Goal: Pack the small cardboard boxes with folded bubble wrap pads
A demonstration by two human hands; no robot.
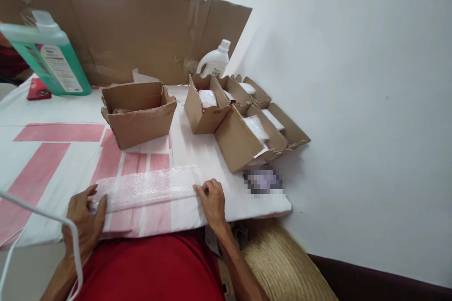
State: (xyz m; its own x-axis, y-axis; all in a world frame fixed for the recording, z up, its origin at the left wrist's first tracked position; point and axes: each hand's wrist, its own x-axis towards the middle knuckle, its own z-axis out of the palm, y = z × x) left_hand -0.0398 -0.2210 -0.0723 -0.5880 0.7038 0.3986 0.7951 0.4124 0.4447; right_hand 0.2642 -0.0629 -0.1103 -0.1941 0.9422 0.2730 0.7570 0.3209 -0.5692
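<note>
A long strip of clear bubble wrap [144,190] lies across the front of the cloth-covered table, stretched between my hands. My left hand [84,216] holds its left end, with thumb and fingers around the edge. At the other end, my right hand [213,201] pinches the near right corner between thumb and curled fingers. Just beyond the strip stands an open cardboard box [143,124]; something brownish shows inside, too little of it to name.
Several open cardboard boxes [235,138] holding white wrapped packets stand by the right wall. A green liquid jug [67,63], a red phone [38,89] and a white bottle [216,61] sit at the back before a cardboard panel [134,33]. A white cable [42,211] hangs front left.
</note>
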